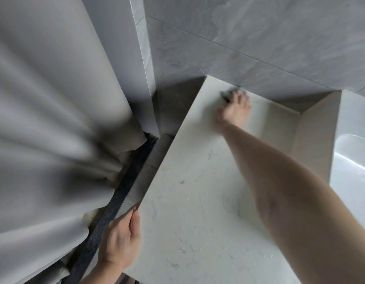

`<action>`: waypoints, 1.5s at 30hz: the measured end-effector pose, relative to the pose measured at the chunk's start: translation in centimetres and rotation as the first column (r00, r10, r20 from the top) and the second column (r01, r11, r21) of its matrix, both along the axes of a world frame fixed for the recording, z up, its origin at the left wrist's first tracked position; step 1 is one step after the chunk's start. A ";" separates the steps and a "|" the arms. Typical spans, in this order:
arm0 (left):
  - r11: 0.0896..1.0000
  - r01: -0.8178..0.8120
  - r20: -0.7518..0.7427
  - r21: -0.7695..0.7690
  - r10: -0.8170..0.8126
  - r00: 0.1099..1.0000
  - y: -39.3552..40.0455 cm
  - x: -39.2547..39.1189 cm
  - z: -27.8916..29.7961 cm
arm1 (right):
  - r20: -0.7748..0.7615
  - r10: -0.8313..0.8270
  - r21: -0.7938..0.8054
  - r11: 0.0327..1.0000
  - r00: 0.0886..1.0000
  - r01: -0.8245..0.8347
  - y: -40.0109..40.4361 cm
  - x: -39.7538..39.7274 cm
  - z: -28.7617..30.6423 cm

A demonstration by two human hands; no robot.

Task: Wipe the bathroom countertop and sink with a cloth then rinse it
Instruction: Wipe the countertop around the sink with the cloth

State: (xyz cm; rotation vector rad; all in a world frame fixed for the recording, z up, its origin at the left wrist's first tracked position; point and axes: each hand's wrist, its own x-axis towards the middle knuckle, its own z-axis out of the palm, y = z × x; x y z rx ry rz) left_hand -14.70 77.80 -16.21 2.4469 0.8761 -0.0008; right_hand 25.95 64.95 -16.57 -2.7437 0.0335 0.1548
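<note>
The right hand (236,110) presses the cloth (228,96) into the counter's (187,191) back corner, fingers (240,97) too blurred to tell spread from curled; it looks soft and limp, best bunched under the palm, while the left hand (118,240) grips the edge.

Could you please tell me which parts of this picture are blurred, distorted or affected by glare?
Head view: the right hand and the dark cloth under it are smeared by motion blur; the left hand on the countertop edge is sharp; the curtain is soft and bowed by the wide lens; a bright glare streak lies on the sink.
</note>
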 end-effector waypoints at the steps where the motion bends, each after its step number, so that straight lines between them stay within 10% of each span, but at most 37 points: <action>1: 1.000 0.001 0.004 0.008 -0.001 1.000 0.0 0.0 0.0 | 0.012 0.093 0.012 0.996 0.996 -0.094 2.1 -0.9 0.1; 10: 0.999 -0.024 -0.025 0.046 0.025 0.999 -0.2 0.0 -0.1 | 0.084 0.619 0.262 0.742 0.781 -0.616 9.1 -10.0 1.1; 20: 1.000 -0.022 -0.037 0.002 0.022 0.999 -0.1 -0.2 -0.4 | 0.113 -0.045 0.119 0.992 0.993 0.031 -14.0 0.4 -0.1; 26: 0.999 -0.031 -0.043 0.008 0.032 0.999 -0.2 -0.1 -0.7 | 0.083 -0.183 -0.014 0.983 0.980 0.185 -12.6 -2.9 -1.7; 38: 1.000 0.001 -0.041 0.025 0.000 0.999 -0.5 -0.3 -0.3 | 0.079 0.339 -0.013 0.941 0.937 -0.339 -7.9 -14.8 -0.8; 45: 1.000 -0.014 -0.008 0.004 0.014 1.000 -0.6 -0.2 0.0 | 0.083 0.660 0.162 0.731 0.747 -0.663 -6.4 -27.6 -0.4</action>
